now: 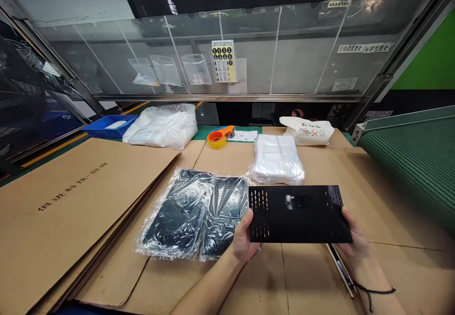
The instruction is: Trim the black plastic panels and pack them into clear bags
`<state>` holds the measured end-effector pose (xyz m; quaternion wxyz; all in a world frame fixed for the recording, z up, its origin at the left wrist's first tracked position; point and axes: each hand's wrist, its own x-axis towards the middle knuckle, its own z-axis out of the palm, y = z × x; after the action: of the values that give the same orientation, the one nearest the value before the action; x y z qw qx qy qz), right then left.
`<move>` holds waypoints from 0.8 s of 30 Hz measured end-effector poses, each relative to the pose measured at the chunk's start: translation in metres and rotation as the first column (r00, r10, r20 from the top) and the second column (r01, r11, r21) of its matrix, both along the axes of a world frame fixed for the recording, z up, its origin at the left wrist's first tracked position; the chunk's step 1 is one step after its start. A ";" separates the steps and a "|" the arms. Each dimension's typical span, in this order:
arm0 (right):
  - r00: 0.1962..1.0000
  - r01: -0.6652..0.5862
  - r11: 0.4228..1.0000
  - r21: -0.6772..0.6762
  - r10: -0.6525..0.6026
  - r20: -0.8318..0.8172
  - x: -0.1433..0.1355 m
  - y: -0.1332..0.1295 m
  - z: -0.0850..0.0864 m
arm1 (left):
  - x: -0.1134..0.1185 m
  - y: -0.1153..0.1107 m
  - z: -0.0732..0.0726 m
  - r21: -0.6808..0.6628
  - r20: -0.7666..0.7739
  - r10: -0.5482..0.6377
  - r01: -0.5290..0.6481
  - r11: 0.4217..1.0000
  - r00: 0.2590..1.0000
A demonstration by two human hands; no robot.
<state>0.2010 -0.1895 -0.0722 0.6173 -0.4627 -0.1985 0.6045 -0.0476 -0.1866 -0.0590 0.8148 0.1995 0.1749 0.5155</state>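
Note:
Between my two hands is a flat black panel (302,220) with rows of slots near both ends, held up above the cardboard. My left hand (245,239) grips its left edge, thumb in front and fingers mostly hidden behind. On the right edge, my right hand (355,239) holds it the same way. Left of the panel lie two similar dark slotted panels in clear plastic bags (185,215), side by side. A thin, pen-like item (340,270) rests below the panel, close to my right wrist; its kind I cannot make out.
Cardboard sheets (78,201) are stacked at the left. Beyond the panel lies a bundle of clear bags (277,158). Farther back are a tape dispenser (218,137), a large plastic bag (161,125), a blue tray (110,126) and a white pouch (307,131). A green conveyor (415,158) borders the right.

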 end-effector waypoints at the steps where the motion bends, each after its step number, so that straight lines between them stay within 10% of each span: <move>1: 1.000 -0.013 1.000 0.012 0.013 0.005 0.001 0.000 -0.001 | 0.001 0.000 0.000 -0.006 -0.008 0.014 -0.014 1.000 1.000; 17: 0.996 0.075 0.997 0.011 -0.075 -0.039 -0.006 -0.021 -0.007 | 0.003 0.005 0.008 -0.007 -0.088 0.092 -0.093 0.996 0.992; 24: 0.997 0.050 0.988 0.146 -0.057 0.047 -0.001 -0.005 -0.007 | 0.004 0.003 0.014 0.116 -0.167 0.317 -0.301 0.947 0.934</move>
<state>0.2000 -0.1941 -0.0791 0.6600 -0.4372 -0.2448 0.5597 -0.0435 -0.1832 -0.0446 0.6943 0.2521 0.2556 0.6237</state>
